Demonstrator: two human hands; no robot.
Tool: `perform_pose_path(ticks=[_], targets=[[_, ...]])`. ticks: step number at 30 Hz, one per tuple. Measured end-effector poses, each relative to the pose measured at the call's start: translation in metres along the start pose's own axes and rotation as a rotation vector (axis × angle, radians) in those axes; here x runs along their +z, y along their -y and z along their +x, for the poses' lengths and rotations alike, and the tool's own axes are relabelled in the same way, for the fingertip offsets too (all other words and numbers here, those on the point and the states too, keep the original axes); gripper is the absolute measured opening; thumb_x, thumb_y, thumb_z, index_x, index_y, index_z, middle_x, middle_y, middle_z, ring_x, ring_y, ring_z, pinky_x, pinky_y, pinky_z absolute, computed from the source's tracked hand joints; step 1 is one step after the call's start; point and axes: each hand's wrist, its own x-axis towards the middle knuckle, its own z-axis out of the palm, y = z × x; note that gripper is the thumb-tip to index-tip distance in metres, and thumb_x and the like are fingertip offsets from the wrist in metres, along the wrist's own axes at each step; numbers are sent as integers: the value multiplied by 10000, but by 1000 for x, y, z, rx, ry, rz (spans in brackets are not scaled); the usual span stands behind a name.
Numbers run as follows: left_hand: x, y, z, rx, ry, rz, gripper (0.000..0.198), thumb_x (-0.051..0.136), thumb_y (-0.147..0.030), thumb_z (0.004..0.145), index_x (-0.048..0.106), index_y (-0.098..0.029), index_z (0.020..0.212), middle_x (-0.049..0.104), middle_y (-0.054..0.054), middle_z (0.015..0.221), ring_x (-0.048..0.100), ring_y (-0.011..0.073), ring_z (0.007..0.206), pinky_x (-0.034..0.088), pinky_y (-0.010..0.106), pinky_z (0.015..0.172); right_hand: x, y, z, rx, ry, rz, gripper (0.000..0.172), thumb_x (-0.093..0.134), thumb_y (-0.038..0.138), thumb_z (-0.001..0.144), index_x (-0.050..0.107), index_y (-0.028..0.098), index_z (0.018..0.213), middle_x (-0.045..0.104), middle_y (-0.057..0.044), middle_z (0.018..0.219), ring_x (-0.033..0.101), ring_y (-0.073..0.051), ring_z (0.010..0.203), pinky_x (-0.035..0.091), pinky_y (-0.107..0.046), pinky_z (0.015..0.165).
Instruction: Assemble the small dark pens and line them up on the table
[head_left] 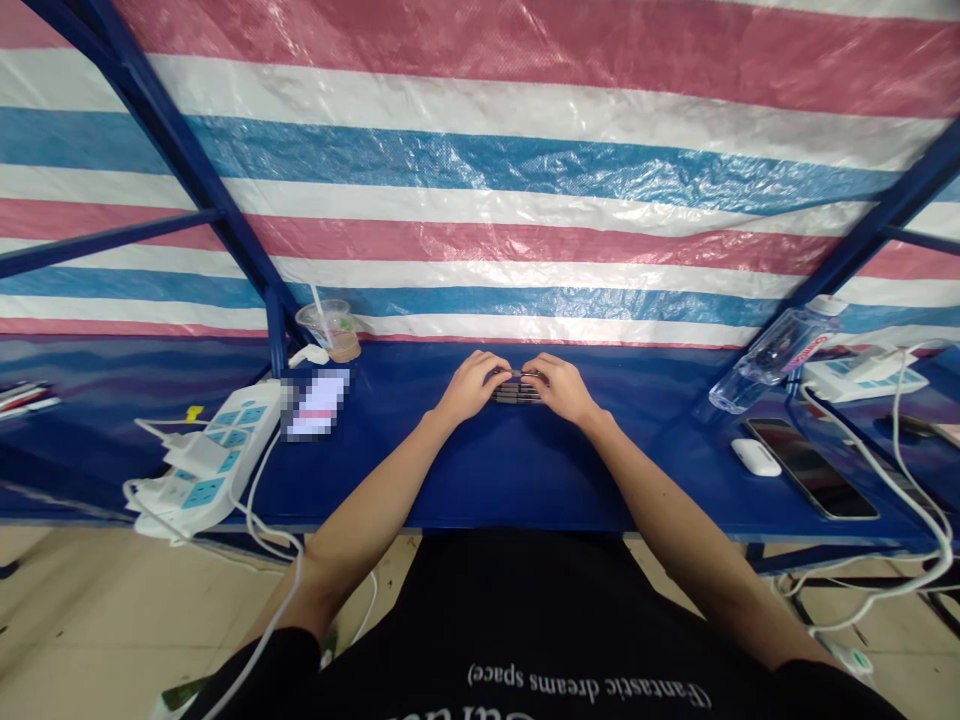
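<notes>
Several slim dark pens (516, 396) lie side by side on the blue tabletop (517, 480), their lengths running left to right. My left hand (475, 384) is at their left end, with thumb and fingers pinched together. At the right end my right hand (559, 386) is pinched in the same way. Between the two hands, along the far side of the row, is one dark pen (529, 374), gripped near both ends. My fingers cover its tips and parts of the other pens.
On the left are a white power strip (240, 440) with cables, a phone with a blurred screen (318, 404) and a plastic cup (330, 330). To the right are a water bottle (776, 355), a white earbud case (756, 457) and a dark phone (811, 468). Striped sheeting (510, 160) hangs behind.
</notes>
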Motion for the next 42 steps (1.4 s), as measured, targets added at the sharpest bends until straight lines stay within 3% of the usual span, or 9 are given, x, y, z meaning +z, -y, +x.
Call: perform_pose_path(ticks=[3,8,15,21,25,28,34,37,42], targets=[[0,1,0,-12,17,5,324,448,-386,1097,721,-217,1055,731,61,1080,616,237,1027,475,404,1011,0,0,0,-8,-11,6,150,577,256,1034,724,231,1052,707,-61,1010,653,-214,897,485,-316,841],[3,2,-3,-46,72,-35,309,593,-394,1030,628,-254,1304,698,56,1209,624,247,1133,495,391,1022,1,0,0,-25,-35,3,130,594,246,1023,723,232,1034,706,-55,990,651,-210,866,484,-318,810],[1,-2,-1,-34,84,1,274,458,-380,1090,687,-231,1106,723,55,1142,619,244,1091,474,395,1031,0,1,0,-38,-28,9,141,590,243,1024,730,241,1036,714,-56,994,652,-213,864,492,-327,820],[1,-2,-4,-82,104,-53,409,593,-427,1032,583,-275,1412,699,53,1239,625,249,1189,485,392,1071,-1,3,0,-32,-28,-11,148,585,245,1030,732,232,1044,710,-55,984,652,-210,858,484,-319,799],[1,-2,-2,-32,135,-22,260,516,-380,1068,663,-252,1240,714,49,1236,619,248,1158,482,393,1052,0,4,0,-42,-18,-17,146,587,239,1031,733,240,1041,714,-52,986,657,-208,865,487,-317,811],[0,-4,-1,-40,128,-2,312,432,-383,1099,700,-234,1154,733,52,1193,625,249,1136,463,415,1081,0,4,0,-51,-15,-16,142,592,232,1028,733,241,1043,719,-51,994,662,-208,872,491,-319,820],[2,-1,-3,-64,118,-28,368,598,-423,1029,616,-264,1361,699,59,1266,631,255,1168,498,391,1038,-1,5,0,-44,-20,-25,137,598,229,1023,733,237,1048,714,-52,996,663,-208,860,489,-319,803],[3,1,-3,-22,130,-8,254,518,-371,1068,665,-245,1233,712,57,1215,625,245,1133,485,381,1023,-1,7,0,-53,-14,-27,146,588,229,1026,733,240,1038,719,-51,992,663,-209,860,492,-323,808],[2,1,0,-26,111,41,324,435,-378,1101,716,-222,1058,725,55,1121,616,239,1056,462,384,999,-2,7,1,-63,-27,-24,163,568,240,1034,730,243,1046,722,-58,1003,666,-219,903,495,-340,832]])
